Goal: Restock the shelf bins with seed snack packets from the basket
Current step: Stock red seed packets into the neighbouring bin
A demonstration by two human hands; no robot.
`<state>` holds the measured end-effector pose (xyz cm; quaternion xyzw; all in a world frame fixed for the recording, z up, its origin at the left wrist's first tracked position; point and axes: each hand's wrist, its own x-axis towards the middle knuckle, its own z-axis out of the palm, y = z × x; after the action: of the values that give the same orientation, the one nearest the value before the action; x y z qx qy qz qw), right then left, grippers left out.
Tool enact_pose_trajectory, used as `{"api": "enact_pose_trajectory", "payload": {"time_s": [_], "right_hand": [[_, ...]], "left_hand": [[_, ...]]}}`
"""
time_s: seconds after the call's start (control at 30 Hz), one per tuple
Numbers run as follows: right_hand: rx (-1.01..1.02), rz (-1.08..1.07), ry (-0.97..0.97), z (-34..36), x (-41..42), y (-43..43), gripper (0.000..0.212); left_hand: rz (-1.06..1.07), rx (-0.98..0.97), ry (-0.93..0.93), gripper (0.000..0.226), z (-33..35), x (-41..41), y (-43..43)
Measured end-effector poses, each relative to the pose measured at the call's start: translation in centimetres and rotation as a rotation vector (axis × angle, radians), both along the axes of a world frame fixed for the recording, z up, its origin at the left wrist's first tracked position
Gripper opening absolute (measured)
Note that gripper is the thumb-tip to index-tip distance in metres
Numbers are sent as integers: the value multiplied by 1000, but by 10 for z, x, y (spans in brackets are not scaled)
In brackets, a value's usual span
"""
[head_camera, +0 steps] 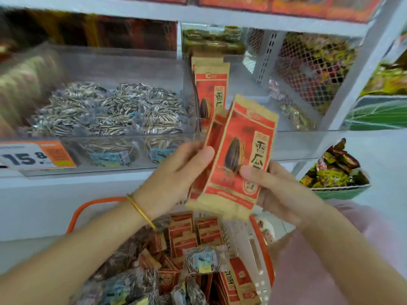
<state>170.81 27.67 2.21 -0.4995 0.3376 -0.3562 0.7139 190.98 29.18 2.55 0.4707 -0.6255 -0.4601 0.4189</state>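
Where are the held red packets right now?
Head view, centre: the red packets are gripped between the left hand and right hand, above the orange basket.

An orange-and-white price label point(37, 156) reading 15.8 sits on the front edge of the shelf point(88, 186), toward its left end. At the shelf's right end stands a white mesh panel point(308, 69), with wrapped sweets point(295, 115) at its foot. At lower right, a green tray point(343, 193) holds mixed candies point(334, 170). Red cartons point(297, 5) line the level above.

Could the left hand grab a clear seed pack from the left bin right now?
Probably not yet: the left hand is full, gripping red packets. The bin is open-topped, though.
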Motion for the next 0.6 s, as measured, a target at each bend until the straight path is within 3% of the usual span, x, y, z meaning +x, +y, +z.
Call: {"api": "enact_pose_trajectory", "payload": {"time_s": [0.07,0.13,0.23,0.3,0.4,0.53,0.6], "right_hand": [[-108,-66,-27,31,-10,-24,80],[-247,-136,42,54,-10,-55,82],[-367,-192,164,70,-1,-100,82],[-368,-171,243,66,4,-126,69],[-297,-137,326,48,13,-145,79],[-483,-155,863,31,26,-153,77],[-463,-191,974,33,31,-154,76]], "left_hand": [[108,-233,-106,41,24,1,-21],[208,-456,-402,54,38,3,-47],[242,-532,-680,63,49,2,-79],[195,-481,-701,65,49,-1,-88],[153,-462,-716,63,42,0,-97],[160,-477,-745,76,33,2,-101],[161,-489,-729,79,33,1,-100]]}}
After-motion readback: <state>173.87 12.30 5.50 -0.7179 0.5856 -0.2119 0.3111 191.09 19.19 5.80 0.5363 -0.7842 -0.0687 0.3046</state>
